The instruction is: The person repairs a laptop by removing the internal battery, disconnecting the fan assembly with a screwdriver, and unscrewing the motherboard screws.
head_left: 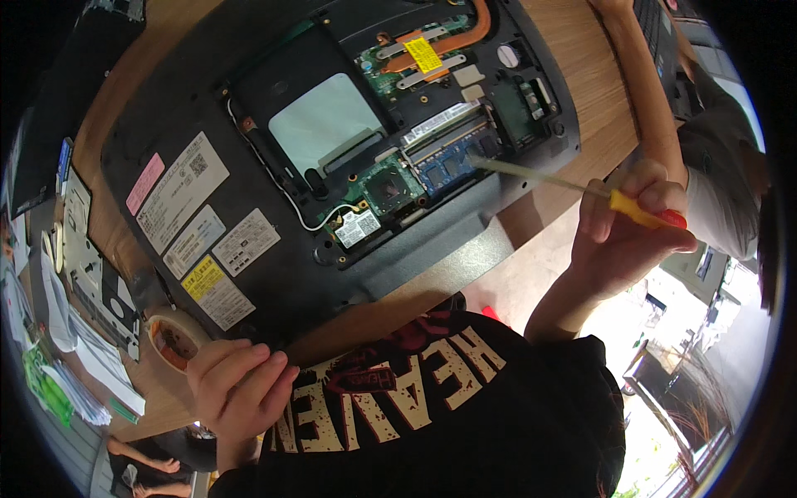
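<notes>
A black laptop base (349,286) lies underside up on the wooden table, its bottom covers off. My right hand (627,212) grips a screwdriver (548,178) by its yellow and red handle. The long shaft reaches left, and its tip is over the blue memory module (452,166); whether it touches cannot be told. Beside the module sit a green board with a chip (388,189) and a small white-labelled card (357,228) with a white cable. My left hand (241,386), fingers loosely bent and holding nothing visible, is at the table's near edge beside a round container (173,340) with small pieces inside.
A copper heat pipe (448,46) with a yellow label crosses the laptop's far side. Removed panels (95,266), papers (91,357) and a dark screen-like part (62,91) lie at left. Another person's forearm (643,91) rests along the right side. Bare limbs show at lower left.
</notes>
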A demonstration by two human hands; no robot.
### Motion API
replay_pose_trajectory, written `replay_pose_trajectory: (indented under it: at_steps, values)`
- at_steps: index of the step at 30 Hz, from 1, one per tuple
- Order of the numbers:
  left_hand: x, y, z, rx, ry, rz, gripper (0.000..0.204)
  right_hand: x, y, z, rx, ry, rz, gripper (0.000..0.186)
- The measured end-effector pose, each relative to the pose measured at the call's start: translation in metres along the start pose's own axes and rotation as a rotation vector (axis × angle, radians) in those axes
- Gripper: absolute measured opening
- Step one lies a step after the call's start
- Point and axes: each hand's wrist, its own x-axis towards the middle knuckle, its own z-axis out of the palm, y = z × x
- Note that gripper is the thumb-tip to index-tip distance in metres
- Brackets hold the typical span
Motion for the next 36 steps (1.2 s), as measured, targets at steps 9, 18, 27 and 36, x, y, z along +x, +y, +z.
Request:
replay_pose_trajectory:
  at_steps: [9, 18, 27, 36]
  values:
    - [-0.029, -0.006, 0.026, -0.038, 0.198, -0.097, 0.026, 0.018, -0.001, 0.022, -0.082, -0.351, -0.043, 0.043]
    - [-0.041, -0.011, 0.025, -0.042, 0.158, -0.062, 0.031, 0.008, 0.0, 0.035, -0.141, -0.36, -0.064, 0.041]
    - [-0.076, -0.024, 0.039, -0.116, 0.239, -0.12, 0.065, 0.011, -0.004, 0.04, 0.044, -0.489, 0.035, 0.04]
    - [-0.074, -0.027, 0.039, -0.103, 0.225, -0.161, 0.07, 0.001, 0.006, 0.055, -0.152, -0.473, -0.122, 0.039]
